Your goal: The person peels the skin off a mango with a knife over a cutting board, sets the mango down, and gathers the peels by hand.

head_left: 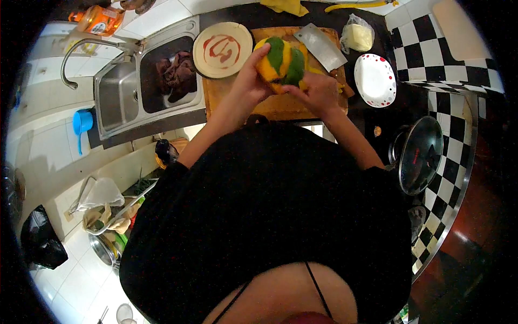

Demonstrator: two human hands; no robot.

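Note:
A large, partly peeled mango-like fruit (pixel 278 62), orange with strips of green skin, is held above the wooden cutting board (pixel 232 100). My left hand (pixel 252 81) grips it from the left, thumb over its upper side. On the right, my right hand (pixel 319 93) is closed with its thumb against the fruit's lower edge. Whatever those fingers hold is hidden. Yellow peel pieces show behind that hand. A cleaver (pixel 321 47) lies on the board's upper right part. Left of the fruit, a round cream plate (pixel 223 49) with red marks overlaps the board.
A double steel sink (pixel 120 93) with a dark cloth (pixel 175 74) in one basin is at left. Toward the right are a dotted white plate (pixel 374 81), a bagged pale block (pixel 358 36) and a glass-lidded pan (pixel 421 155). A yellow cloth (pixel 286 6) lies behind the board.

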